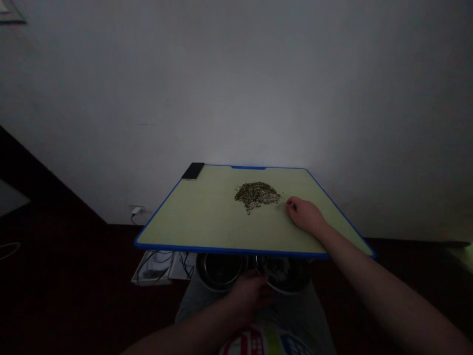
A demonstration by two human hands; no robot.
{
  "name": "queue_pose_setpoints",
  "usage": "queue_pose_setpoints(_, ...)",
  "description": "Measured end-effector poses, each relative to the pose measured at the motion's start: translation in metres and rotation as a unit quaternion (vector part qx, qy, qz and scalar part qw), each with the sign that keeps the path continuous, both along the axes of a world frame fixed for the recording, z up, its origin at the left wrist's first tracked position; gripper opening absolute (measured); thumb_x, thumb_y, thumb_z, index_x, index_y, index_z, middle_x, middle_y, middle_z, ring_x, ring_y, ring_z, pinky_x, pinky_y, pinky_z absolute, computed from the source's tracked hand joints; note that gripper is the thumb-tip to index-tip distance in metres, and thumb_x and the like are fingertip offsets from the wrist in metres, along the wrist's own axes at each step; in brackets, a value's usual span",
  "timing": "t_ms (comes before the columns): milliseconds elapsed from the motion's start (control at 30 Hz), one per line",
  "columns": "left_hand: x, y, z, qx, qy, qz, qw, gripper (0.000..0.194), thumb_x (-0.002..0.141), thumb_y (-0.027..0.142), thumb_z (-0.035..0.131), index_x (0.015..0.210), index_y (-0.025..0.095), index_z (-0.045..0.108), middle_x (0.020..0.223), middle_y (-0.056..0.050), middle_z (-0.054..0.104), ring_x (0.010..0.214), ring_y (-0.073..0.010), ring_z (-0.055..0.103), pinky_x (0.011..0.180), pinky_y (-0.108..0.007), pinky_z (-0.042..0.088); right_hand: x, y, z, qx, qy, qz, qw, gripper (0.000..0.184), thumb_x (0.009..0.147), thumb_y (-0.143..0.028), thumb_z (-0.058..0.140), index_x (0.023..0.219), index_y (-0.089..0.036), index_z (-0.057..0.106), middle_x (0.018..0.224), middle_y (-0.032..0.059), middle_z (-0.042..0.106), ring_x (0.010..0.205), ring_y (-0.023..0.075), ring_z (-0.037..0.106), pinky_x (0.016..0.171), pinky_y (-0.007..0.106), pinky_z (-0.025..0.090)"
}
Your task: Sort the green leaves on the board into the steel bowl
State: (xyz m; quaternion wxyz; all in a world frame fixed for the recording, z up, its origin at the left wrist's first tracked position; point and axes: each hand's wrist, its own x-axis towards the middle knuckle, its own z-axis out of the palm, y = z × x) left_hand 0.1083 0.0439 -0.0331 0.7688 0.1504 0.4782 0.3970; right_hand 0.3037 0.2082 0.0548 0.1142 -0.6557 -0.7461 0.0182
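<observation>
Resting right hand point(305, 216), curled closed, on board point(207, 217) by seed pile point(256, 196) | left hand point(248, 296), grip unclear, at steel bowl point(219, 271), kept within reach

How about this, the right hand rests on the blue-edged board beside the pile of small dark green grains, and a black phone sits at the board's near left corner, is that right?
Not quite: the black phone sits at the far left corner of the blue-edged board, not the near one, as the head view shows. The right hand does rest beside the pile of small dark green grains.
</observation>
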Motion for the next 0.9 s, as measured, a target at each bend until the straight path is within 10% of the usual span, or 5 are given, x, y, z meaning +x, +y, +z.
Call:
queue_pose_setpoints(533,0.014,0.009,-0.026,-0.014,0.025,-0.060,0.998,0.037,0.077,0.026,0.068,0.111,0.013,0.061,0.108,-0.014,0.072,0.065,-0.0197,0.070,0.064,-0.035,0.053,-0.002,-0.003,0.000,0.005,0.006,0.025,1.000,0.028,0.093,-0.037,0.042,0.102,-0.022,0.064,0.092,0.0068,0.072,0.081,0.0214,0.064,0.065,0.029,0.036)
queue_pose_setpoints(900,-0.002,0.011,-0.022,-0.061,0.028,-0.120,0.990,0.027,0.080,0.028,0.064,0.097,0.008,0.066,0.071,-0.008,0.070,0.060,-0.0193,0.068,0.071,-0.036,0.055,-0.002,-0.002,0.000,-0.002,0.008,0.022,1.000,0.027,0.092,-0.036,0.044,0.101,-0.022,0.064,0.092,0.0064,0.073,0.081,0.0215,0.064,0.063,0.028,0.036)
